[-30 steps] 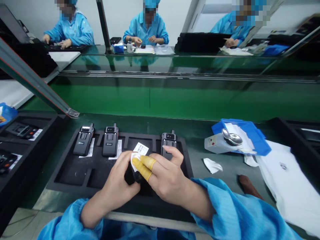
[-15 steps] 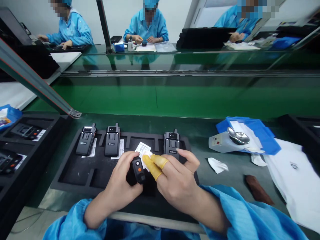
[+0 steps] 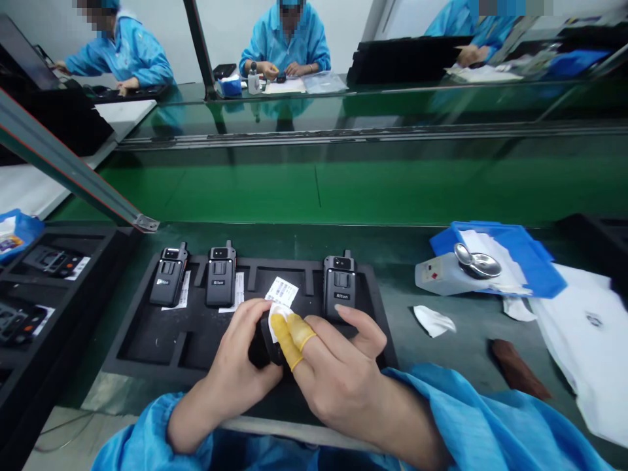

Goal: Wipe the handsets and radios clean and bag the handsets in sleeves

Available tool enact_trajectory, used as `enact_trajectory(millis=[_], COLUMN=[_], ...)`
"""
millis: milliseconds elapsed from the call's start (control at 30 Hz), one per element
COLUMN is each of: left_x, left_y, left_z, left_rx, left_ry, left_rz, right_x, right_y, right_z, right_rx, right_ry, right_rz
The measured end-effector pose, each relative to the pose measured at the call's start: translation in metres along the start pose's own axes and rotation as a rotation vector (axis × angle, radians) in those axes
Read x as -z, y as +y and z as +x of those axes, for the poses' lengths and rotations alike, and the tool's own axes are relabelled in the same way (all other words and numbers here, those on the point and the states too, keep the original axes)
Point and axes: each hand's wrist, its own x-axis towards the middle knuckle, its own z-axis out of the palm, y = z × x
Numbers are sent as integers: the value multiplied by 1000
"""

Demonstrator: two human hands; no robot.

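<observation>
Two black handsets (image 3: 194, 275) lie toward the left of a dark foam tray (image 3: 147, 327), their tops pointing away from the worker. Right of them, over the tray, the worker's left hand (image 3: 239, 353) curls around a black device (image 3: 270, 341), gripping it from the left side. The device sits between the two hands, closer to the left; its visible part slants from upper left to lower right, but the fingers hide too much to settle its long axis. From the right, the right hand (image 3: 338, 376) grips a white cloth (image 3: 279, 307) in two yellow-covered fingers (image 3: 283, 340), pressed to the device. Just beyond its knuckles lies a third handset (image 3: 339, 278); farther right stands a blue bin (image 3: 552, 278).
</observation>
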Motion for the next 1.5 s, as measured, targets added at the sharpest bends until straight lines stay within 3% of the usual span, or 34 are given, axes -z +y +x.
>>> enact_trajectory(millis=[333,700,1200,1300,1400,1500], left_x=[1,4,4,7,8,-1], left_y=[1,1,4,3,1,0], left_z=[-2,-4,1,18,52,91], left_rx=[10,41,34,89,191,310], left_ry=[2,-42,-23,-21,-12,-105], left_rz=[-7,-52,56,107,166,287], right_x=[4,-1,1,6,15,21], right_y=[7,20,26,39,51,55], right_z=[-2,0,-9,-7,-4,1], right_rx=[-93,88,7,-58,-87,-92], right_ry=[34,-79,5,7,7,26], right_rz=[33,206,11,-49,-147,-211])
